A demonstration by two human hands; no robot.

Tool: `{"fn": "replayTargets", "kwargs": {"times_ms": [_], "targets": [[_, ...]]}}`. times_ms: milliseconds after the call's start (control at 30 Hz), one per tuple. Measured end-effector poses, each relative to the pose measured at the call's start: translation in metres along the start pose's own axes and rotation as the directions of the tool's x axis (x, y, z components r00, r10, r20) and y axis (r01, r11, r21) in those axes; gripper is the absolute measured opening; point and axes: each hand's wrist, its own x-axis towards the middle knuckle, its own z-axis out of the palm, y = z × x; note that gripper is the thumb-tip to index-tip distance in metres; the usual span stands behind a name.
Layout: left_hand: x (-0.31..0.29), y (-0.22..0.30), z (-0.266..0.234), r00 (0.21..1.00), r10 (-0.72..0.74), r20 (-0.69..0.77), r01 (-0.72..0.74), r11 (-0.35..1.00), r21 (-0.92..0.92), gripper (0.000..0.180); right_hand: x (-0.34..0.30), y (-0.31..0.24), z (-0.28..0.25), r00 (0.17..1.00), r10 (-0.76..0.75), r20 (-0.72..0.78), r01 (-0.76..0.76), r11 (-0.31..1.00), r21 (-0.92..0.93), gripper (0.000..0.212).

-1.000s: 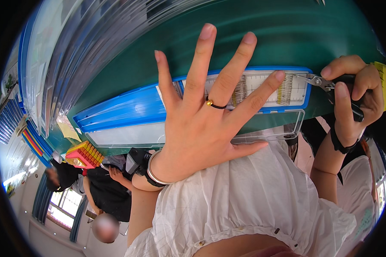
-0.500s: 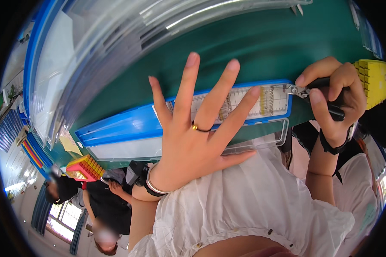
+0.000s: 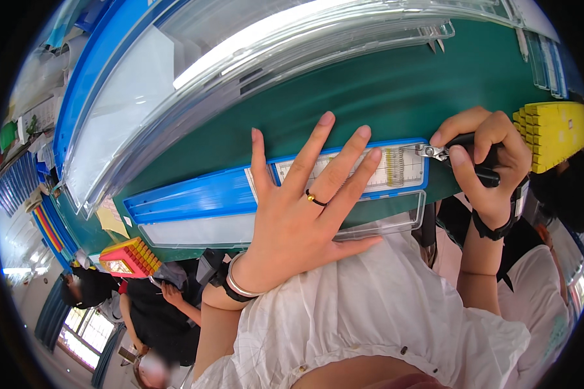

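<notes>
My left hand [image 3: 305,207] lies spread across a long blue-framed case [image 3: 194,205], fingers stretched out with nothing held. Whether the fingertips press on it, I cannot tell. Inside the case's right half is a white gridded sheet with fine coil springs [image 3: 394,168], some partly hidden by my fingers. My right hand [image 3: 490,155] is closed round black-handled pliers [image 3: 435,153], their metal jaws pointing left over the case's right end, near the springs. Along the near side of the case runs a clear plastic lid [image 3: 416,217].
Large clear boxes [image 3: 207,84] with a blue edge fill the far left of the green table [image 3: 474,71]. Yellow stepped block [image 3: 558,136] stands at right; a red-and-yellow one [image 3: 133,256] at left. Other people are beyond the lower left.
The whole view has shifted a little, the case now appearing lower and more left. My left fingers have drawn slightly closer together. The right hand keeps its grip on the pliers.
</notes>
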Motion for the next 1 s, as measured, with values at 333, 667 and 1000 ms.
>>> {"fn": "replayTargets", "kwargs": {"times_ms": [333,667,1000], "targets": [[-0.0021,-0.0003,0.0033,0.999,0.005,-0.036,-0.005,1.000,0.000,0.098,-0.0013,-0.0007,0.0026,0.999,0.034,-0.029,-0.033,0.999,0.033,0.026],[-0.0016,-0.0007,0.0046,0.999,0.013,-0.039,-0.012,1.000,0.013,0.097,-0.0017,0.0015,0.0024,1.000,0.027,-0.010,-0.027,0.999,0.020,0.026],[-0.0031,-0.0017,0.0051,0.999,0.015,-0.047,-0.014,1.000,0.017,0.095,-0.0040,0.0023,0.0019,0.999,-0.004,-0.040,0.006,0.998,0.064,0.027]]}}
